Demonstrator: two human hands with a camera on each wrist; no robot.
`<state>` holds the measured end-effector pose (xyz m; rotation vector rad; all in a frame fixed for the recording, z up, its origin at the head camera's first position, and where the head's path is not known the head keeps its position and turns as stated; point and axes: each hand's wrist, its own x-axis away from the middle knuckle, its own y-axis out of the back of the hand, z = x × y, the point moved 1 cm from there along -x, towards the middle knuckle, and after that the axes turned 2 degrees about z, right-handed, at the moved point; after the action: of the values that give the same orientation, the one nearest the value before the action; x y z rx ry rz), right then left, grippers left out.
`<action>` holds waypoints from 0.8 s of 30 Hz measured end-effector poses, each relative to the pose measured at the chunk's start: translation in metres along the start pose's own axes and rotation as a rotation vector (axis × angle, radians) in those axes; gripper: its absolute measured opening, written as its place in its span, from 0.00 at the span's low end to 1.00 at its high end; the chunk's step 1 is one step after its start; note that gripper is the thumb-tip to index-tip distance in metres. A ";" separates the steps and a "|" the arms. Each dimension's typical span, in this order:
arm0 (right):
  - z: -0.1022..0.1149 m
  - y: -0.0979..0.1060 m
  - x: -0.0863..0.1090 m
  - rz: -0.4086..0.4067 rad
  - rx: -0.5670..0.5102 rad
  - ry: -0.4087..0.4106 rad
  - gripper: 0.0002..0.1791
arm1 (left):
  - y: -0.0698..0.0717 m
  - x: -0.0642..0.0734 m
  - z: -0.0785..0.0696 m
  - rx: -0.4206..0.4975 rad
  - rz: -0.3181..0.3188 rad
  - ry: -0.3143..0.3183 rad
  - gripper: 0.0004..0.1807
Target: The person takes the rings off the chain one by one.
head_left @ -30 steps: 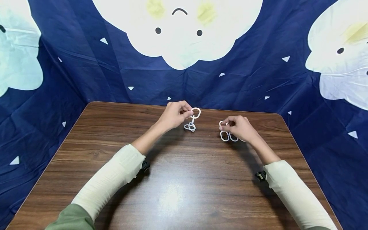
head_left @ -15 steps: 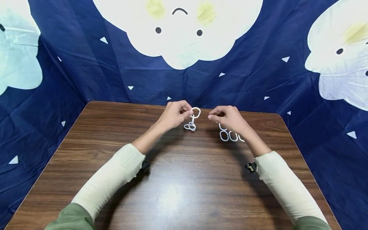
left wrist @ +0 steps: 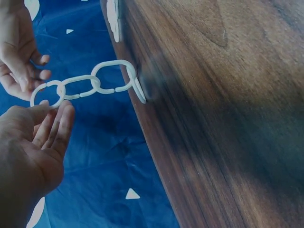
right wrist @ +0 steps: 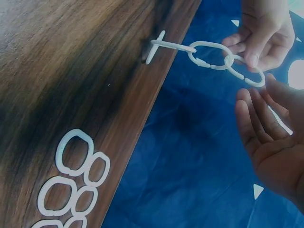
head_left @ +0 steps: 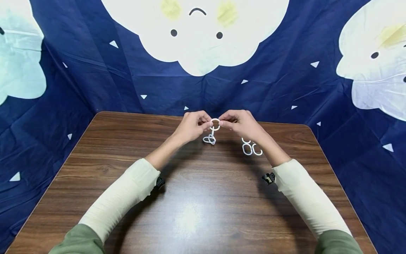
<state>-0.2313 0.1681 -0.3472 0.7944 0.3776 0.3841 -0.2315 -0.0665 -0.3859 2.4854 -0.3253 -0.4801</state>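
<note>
My left hand (head_left: 194,126) pinches the top link of a short chain of white plastic links (head_left: 215,124) between thumb and fingers. On the other side of that same link, the thumb and a finger of my right hand (head_left: 241,123) grip its edge. From there the chain hangs down, and its lower links (head_left: 209,139) lie bunched on the table. Both wrist views show the chain stretching from the fingertips to the table edge, with the left hand (left wrist: 33,152) and the right hand (right wrist: 280,133) facing each other. Part of the right index finger is hidden.
Loose white links (head_left: 247,149) lie in rows on the wooden table (head_left: 222,197), partly behind the right forearm; several appear in the right wrist view (right wrist: 57,195). Behind the table's far edge hangs a dark blue cloth (head_left: 127,84) with white clouds.
My right hand has left the loose links and moved left, up to the chain's top link, which it now grips. The left hand has stayed in place with the chain.
</note>
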 end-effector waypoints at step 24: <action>0.006 -0.006 -0.013 0.022 0.004 0.027 0.07 | -0.003 -0.001 0.000 0.004 0.008 -0.001 0.05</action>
<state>-0.2391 0.1546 -0.3455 0.7987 0.3952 0.4155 -0.2320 -0.0641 -0.3874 2.4873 -0.3368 -0.4773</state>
